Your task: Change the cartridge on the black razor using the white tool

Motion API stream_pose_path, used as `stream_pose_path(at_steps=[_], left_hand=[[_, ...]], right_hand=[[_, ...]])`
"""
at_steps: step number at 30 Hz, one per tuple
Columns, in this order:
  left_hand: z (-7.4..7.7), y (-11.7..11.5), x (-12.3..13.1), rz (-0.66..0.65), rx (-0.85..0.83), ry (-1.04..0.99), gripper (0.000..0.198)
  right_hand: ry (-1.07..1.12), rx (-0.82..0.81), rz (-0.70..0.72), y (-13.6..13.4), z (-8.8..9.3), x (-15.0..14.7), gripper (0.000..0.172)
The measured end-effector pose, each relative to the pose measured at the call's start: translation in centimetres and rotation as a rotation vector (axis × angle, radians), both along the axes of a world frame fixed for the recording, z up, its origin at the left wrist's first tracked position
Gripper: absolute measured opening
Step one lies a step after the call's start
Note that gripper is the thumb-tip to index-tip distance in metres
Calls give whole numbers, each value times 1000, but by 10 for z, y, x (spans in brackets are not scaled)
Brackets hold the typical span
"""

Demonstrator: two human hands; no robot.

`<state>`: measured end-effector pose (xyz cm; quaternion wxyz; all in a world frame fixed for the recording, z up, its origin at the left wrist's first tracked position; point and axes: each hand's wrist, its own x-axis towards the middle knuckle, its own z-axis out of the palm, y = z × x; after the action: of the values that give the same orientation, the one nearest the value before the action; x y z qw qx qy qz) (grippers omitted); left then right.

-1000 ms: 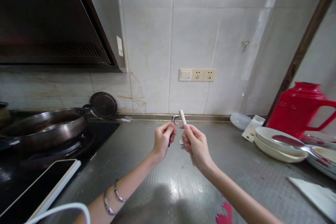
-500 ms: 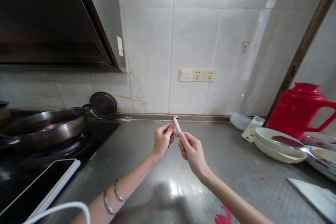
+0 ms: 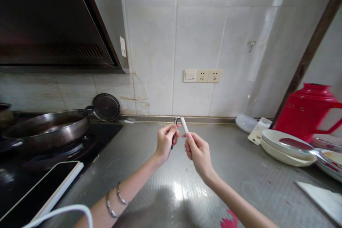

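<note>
Above the steel counter, in the middle of the head view, my left hand [image 3: 165, 142] pinches a slim dark tool [image 3: 175, 122] with a shiny bent metal top; its dark lower end shows below my fingers. Its exact kind is too small to tell. My right hand [image 3: 198, 152] is closed round the lower end of a short white stick [image 3: 184, 124], which tilts up and left. The stick's upper end is close beside the tool's bent top; I cannot tell whether they touch.
A gas stove with a steel pan [image 3: 48, 128] and a phone [image 3: 42, 192] are on the left; a white cable [image 3: 66, 208] curves in front. On the right are a red thermos jug [image 3: 307, 114], stacked dishes [image 3: 283, 149] and a white sheet [image 3: 320, 196].
The white stick has moved slightly right, off the tool's metal top, so a gap shows between them. My right hand has shifted a little right; my left hand has hardly moved.
</note>
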<state>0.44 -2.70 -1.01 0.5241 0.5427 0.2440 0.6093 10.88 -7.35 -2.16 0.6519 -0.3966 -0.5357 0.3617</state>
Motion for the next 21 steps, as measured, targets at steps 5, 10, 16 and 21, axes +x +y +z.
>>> stream_pose_path(at_steps=[5, 10, 16, 21], left_hand=[[1, -2, 1, -14, -14, 5, 30], [1, 2, -2, -29, -17, -27, 29], [-1, 9, -5, -133, -71, 11, 35], [-3, 11, -4, -277, -146, 50, 37]], right_hand=[[7, 4, -5, 0, -1, -2, 34], [107, -26, 65, -1, -6, 2, 32], [133, 126, 32, 10, 25, 22, 29], [-16, 204, -78, 18, 51, 41, 30]])
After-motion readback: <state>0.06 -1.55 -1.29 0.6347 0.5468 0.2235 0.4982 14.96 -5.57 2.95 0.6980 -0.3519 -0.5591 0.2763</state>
